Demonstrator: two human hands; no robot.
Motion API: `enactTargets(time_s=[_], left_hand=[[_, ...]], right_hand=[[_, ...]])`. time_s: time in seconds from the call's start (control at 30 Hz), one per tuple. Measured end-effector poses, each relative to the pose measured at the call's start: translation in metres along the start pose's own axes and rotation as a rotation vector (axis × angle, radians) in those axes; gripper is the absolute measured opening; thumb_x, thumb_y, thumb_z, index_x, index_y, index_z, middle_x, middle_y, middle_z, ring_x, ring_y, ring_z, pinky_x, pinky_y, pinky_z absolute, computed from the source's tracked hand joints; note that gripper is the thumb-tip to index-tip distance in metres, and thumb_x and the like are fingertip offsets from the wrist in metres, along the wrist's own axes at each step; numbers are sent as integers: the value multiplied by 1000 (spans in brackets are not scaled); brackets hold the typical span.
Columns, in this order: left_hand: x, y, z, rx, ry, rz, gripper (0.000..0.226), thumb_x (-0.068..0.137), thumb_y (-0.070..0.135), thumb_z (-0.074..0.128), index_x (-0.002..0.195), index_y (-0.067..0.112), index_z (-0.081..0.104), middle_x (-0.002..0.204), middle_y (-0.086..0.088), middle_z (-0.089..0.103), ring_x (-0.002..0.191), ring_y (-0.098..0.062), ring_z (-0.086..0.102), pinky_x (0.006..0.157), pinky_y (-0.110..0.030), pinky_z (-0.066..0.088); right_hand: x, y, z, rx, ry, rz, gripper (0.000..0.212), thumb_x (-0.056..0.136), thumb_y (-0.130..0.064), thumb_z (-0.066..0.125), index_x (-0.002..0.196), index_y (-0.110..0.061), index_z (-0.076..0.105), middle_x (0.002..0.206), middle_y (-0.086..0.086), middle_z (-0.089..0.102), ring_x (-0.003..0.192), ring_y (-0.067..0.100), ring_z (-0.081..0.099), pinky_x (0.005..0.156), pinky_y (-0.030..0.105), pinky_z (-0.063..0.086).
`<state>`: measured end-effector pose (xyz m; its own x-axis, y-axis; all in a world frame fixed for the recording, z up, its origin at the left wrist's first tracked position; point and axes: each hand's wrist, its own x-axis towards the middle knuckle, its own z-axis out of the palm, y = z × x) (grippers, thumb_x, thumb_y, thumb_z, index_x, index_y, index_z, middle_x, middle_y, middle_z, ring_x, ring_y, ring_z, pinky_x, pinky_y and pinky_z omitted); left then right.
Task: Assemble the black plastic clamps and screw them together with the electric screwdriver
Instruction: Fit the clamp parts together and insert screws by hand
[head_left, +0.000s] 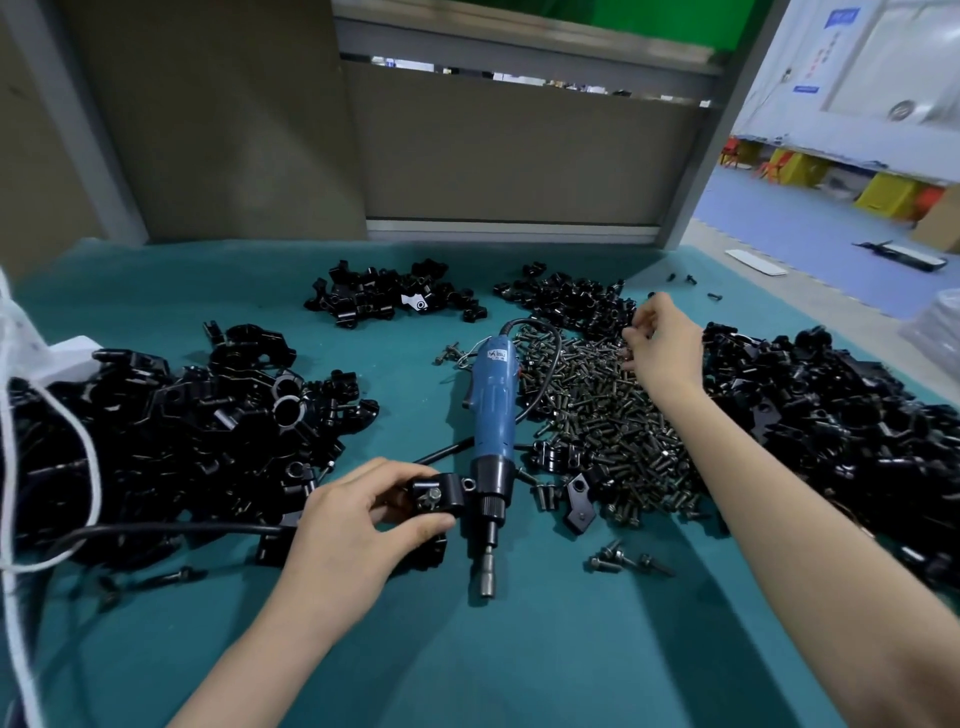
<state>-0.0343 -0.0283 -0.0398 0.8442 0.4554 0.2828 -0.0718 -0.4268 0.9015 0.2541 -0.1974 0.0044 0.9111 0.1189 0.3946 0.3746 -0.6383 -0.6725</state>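
The left hand (358, 525) grips a black plastic clamp (439, 493), thumb and fingers curled round it. A screw sits in the clamp's face. The clamp is just left of the blue electric screwdriver (491, 410), which lies mid-desk (519, 649). The right hand (662, 343) reaches over the screw pile (613, 415) toward the far right edge, fingers curled down among the screws; I cannot tell whether they pinch one.

The teal-covered counter (519, 660) carried a blue electric screwdriver (492, 410) lying at its middle, bit toward the near edge. A heap of screws (613, 415) lay just right of it. Piles of black clamp parts (182, 441) lay left, right and at the back.
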Motion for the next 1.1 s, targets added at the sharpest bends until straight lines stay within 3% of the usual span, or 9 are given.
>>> enactTargets(time_s=[0.1,0.13,0.3,0.37,0.47,0.6,0.9,1.0,1.1], left_hand=[[0,0,0,1,2,-12,32,66,12,84,84,33,71,86,16,68,84,-3,65,77,-6,48],[0,0,1,1,7,-18,32,66,12,84,84,34,70,86,17,68,84,-2,65,78,-7,48],[1,0,2,8,31,-24,36,65,11,85,81,38,68,87,16,68,80,-4,65,79,-15,53],[0,-1,1,13,37,-16,36,64,10,86,81,37,68,86,15,68,80,-6,66,79,-17,53],[0,-2,1,11,42,-15,37,64,10,86,80,38,68,85,15,67,79,-6,65,78,-15,53],[0,-2,2,-1,49,-16,39,64,9,86,80,39,67,82,11,68,79,-8,66,79,-18,54],[1,-3,2,8,40,4,37,65,10,86,80,38,67,81,12,67,78,-10,65,78,-23,55],[2,-6,2,-12,58,-27,34,65,12,86,80,35,68,84,5,70,80,-13,67,79,-23,54],[2,-8,3,-32,62,-39,34,64,11,86,81,35,69,85,5,70,80,-11,68,77,-18,53]], right_hand=[[-27,-37,-12,52,-140,-97,13,86,-6,69,82,-15,61,80,4,67,64,13,62,60,10,50],[-40,-50,-16,32,-217,-146,12,84,-8,71,80,-18,65,78,-1,69,65,9,62,58,6,46],[-113,-99,-28,91,-691,-333,9,81,-14,74,82,-22,77,68,-14,70,58,-8,60,56,6,43],[-127,-106,-29,79,-803,-352,9,82,-13,74,84,-21,78,68,-12,72,61,-5,63,60,8,46],[-131,-106,-30,125,-851,-294,10,83,-5,71,82,-15,73,70,0,73,67,6,71,74,22,55],[-133,-102,-26,205,-829,-226,12,82,-2,73,78,-10,64,74,10,70,65,16,73,73,31,58],[-135,-103,-12,155,-824,-256,19,76,-8,79,70,-12,62,56,-2,66,50,12,65,56,27,56],[-133,-99,-9,312,-887,-89,16,78,-8,78,75,-5,63,56,-4,61,50,17,63,50,24,53],[-136,-96,-6,481,-1027,126,15,83,-12,72,89,1,65,76,13,66,63,22,70,59,22,56]])
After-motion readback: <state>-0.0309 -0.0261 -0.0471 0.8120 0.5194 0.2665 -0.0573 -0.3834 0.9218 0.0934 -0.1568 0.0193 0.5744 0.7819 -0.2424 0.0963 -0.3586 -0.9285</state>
